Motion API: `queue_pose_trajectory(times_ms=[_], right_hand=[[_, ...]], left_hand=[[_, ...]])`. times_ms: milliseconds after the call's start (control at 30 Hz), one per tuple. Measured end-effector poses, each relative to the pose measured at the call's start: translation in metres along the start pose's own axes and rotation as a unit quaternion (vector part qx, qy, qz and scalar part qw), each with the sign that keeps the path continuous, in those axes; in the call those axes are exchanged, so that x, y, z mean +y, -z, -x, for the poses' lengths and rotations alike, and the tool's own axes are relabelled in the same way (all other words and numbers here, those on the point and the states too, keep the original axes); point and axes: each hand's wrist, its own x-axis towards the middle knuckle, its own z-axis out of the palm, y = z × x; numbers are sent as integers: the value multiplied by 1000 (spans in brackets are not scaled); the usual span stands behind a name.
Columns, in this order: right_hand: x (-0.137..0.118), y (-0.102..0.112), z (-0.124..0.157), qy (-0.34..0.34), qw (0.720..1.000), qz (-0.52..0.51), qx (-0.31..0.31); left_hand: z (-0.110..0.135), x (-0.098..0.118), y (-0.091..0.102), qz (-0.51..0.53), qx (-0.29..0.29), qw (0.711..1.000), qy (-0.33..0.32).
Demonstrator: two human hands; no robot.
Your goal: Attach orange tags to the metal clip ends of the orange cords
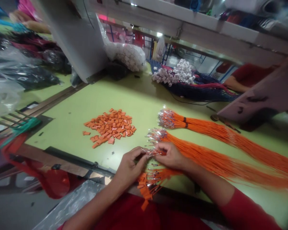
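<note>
My left hand (129, 167) and right hand (169, 156) are together, fingertips (144, 156) pinching a few silver-tipped thin orange cords (156, 152) near the near edge of the pale green table (144, 102); best to keep the pinch tight on the tips and part strands cleanly so none tangle. Count: two long hanks of orange cord (206, 135) to the right, one small bunch of cords with flat orange tags (144, 188) by my hands, one loose pile of small rectangular orange tags (109, 127) left of them, too many to count exactly.
</note>
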Motion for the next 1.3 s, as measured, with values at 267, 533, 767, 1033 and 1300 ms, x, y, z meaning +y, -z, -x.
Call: queue_pose_trajectory(times_ms=[267,533,767,1033,1300], right_hand=[[-4,3,-1,9,999,33,-30],[-5,6,-1,-21,996,-46,-78],[-5,5,-1,-1,997,56,-57],[-10,10,-4,-22,996,-58,-70],[-13,12,-8,-69,984,-113,-116]], left_hand=[[2,1,-5,28,19,999,36],[3,3,-6,50,8,998,47],[4,-4,-10,46,16,998,46],[13,4,-3,-54,-28,998,-16],[19,10,3,-102,-36,994,-29]])
